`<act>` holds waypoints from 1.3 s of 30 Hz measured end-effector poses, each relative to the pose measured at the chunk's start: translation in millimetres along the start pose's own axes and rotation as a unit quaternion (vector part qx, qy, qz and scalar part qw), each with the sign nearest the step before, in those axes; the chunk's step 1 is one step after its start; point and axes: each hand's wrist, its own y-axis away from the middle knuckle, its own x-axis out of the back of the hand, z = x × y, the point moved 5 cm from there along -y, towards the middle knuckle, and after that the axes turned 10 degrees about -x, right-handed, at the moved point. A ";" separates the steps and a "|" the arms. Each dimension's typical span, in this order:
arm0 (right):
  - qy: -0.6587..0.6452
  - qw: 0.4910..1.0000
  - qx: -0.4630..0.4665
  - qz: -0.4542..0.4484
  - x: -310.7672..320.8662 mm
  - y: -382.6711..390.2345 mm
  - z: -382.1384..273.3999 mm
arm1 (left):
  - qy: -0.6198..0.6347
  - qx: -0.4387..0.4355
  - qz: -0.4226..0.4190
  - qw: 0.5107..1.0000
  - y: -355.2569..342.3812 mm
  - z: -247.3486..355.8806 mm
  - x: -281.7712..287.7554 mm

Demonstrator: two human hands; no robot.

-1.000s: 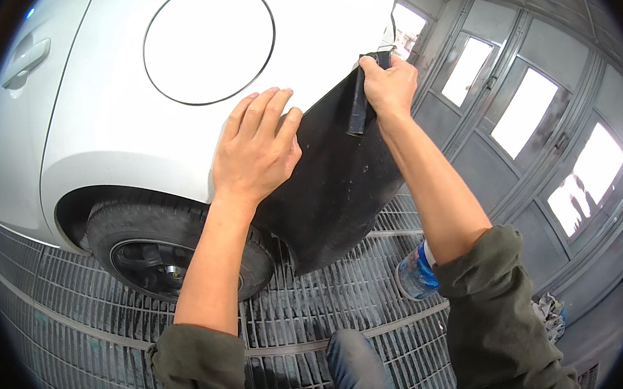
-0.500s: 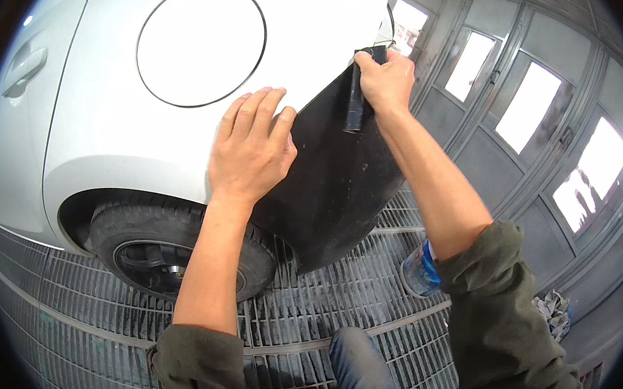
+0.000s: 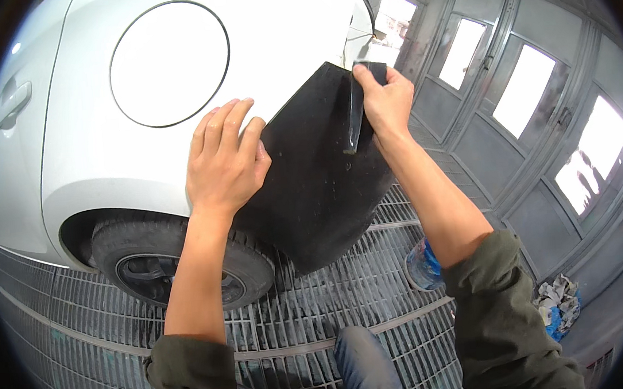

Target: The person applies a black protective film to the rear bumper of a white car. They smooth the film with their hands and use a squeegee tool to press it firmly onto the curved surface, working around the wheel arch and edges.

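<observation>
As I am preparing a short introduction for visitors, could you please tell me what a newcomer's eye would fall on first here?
Most striking is the big black panel in the middle, dark against the white car at upper left. The right hand grips a black strip at the panel's upper right, while the left hand lies open by its left edge.

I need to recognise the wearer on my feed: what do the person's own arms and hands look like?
The left hand and right hand are ungloved, and no watch or bracelet shows on either wrist. The left sleeve and right sleeve are dark olive green, creased cloth, rolled well up from the wrists.
</observation>
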 end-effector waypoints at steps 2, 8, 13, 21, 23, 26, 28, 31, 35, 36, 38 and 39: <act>-0.038 0.998 0.049 0.025 -6.7 -15.6 5.1 | -0.006 0.001 0.001 1.000 -2.9 0.8 0.9; 0.005 0.982 0.109 0.155 -14.9 -9.3 26.4 | -0.029 -0.026 -0.033 0.999 1.1 3.6 -2.3; -0.005 0.978 0.126 0.168 -20.7 1.0 26.4 | -0.045 -0.067 -0.109 0.991 -20.9 13.3 -9.2; -0.005 0.978 0.138 0.153 -19.7 7.7 23.6 | -0.066 -0.050 -0.118 0.990 -99.1 25.0 -42.9; -0.012 0.978 0.142 0.151 -16.8 5.0 26.6 | -0.049 -0.042 -0.116 0.991 -95.0 28.9 -44.1; -0.033 0.976 0.153 0.150 -17.2 7.0 25.9 | -0.058 -0.032 -0.120 0.990 -70.6 28.5 -36.5; -0.029 0.976 0.154 0.151 -16.4 8.3 25.4 | -0.046 -0.020 -0.124 0.991 -75.5 29.0 -33.4; -0.025 0.978 0.149 0.146 -17.3 8.4 25.4 | -0.039 -0.003 -0.115 0.993 -87.2 33.1 -36.5; -0.029 0.975 0.158 0.151 -19.1 10.8 23.3 | -0.046 0.010 -0.120 0.992 -95.9 33.3 -40.1; -0.035 0.975 0.159 0.151 -17.7 10.2 24.0 | -0.045 0.012 -0.121 0.992 -96.1 33.7 -41.0; -0.046 0.975 0.159 0.151 -14.6 7.7 25.0 | -0.042 -0.005 -0.132 0.990 -91.4 31.1 -39.9; -0.051 0.975 0.158 0.148 -14.6 7.3 25.5 | -0.042 -0.013 -0.140 0.989 -87.0 27.7 -37.7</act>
